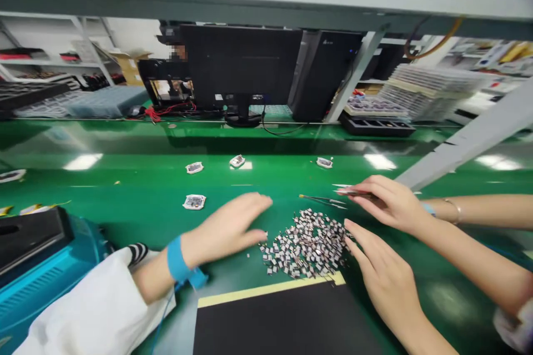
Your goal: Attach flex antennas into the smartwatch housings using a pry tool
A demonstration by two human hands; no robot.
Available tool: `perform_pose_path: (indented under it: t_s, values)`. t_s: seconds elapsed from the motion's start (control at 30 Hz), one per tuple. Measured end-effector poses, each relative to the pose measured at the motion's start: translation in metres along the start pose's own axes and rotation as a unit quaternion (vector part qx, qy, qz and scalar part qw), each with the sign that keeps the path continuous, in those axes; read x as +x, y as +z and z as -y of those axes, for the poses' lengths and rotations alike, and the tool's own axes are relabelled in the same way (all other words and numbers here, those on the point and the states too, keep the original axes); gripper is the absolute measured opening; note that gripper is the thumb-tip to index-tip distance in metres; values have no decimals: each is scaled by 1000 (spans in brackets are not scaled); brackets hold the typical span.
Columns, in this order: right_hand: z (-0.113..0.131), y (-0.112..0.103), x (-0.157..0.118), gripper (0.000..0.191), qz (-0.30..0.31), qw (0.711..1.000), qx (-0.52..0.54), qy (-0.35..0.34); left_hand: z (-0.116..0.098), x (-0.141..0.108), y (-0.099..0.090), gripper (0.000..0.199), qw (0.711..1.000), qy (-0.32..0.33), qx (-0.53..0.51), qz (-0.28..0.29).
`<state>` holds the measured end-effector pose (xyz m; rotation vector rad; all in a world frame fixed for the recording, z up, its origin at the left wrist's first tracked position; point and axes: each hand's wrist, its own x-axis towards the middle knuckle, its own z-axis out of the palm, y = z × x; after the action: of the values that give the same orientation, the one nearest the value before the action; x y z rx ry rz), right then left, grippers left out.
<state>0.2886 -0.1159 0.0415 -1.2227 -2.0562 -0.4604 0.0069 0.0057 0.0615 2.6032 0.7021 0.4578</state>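
Note:
My left hand [233, 222], with a blue wrist strap [178, 258], is held at the left side of a heap of small square parts [308, 244]. Its thumb stands apart from the fingers, and nothing shows in its grasp. At the heap's right edge is my right hand [383, 272], fingers stretched out and fingertips against the outer parts. The parts look pale and metallic with dark bits; their exact kind is too small to tell. A pair of tweezers [322, 199] lies just behind the heap.
A co-worker's hand [391, 199] reaches in from the right, holding tweezers [343, 190]. A black sheet with a yellow edge [270, 291] lies in front. Small white-rimmed modules [194, 202] dot the green table. A teal machine [83, 249] stands left, a slanted post [466, 144] right.

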Motion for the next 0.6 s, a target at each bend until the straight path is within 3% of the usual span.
perform_pose_path:
  t_s: [0.03, 0.1, 0.2, 0.27, 0.3, 0.37, 0.47, 0.6]
  values:
    - [11, -1, -13, 45, 3, 999, -36, 19, -17, -1, 12, 60, 994, 84, 39, 64]
    - [17, -5, -27, 49, 44, 995, -82, 27, -39, -1, 35, 64, 970, 189, 87, 123]
    - [-14, -15, -22, 34, 93, 995, -41, 6, -47, 7, 58, 55, 946, 270, 118, 137]
    - [-46, -19, -14, 18, 119, 992, -33, 4, -44, 15, 66, 50, 940, 287, 128, 134]
    - [-59, -19, -12, 17, 186, 982, -7, -30, -43, 19, 69, 49, 939, 290, 133, 131]
    - [-77, -14, -16, 31, 270, 962, 21, 28, -42, 25, 72, 47, 937, 294, 141, 127]
    - [-82, -2, -27, 43, 317, 943, 40, 93, -41, 30, 78, 45, 929, 317, 153, 118]
    - [-72, 12, -28, 45, 325, 940, 34, 101, -38, 36, 79, 49, 919, 329, 181, 119]
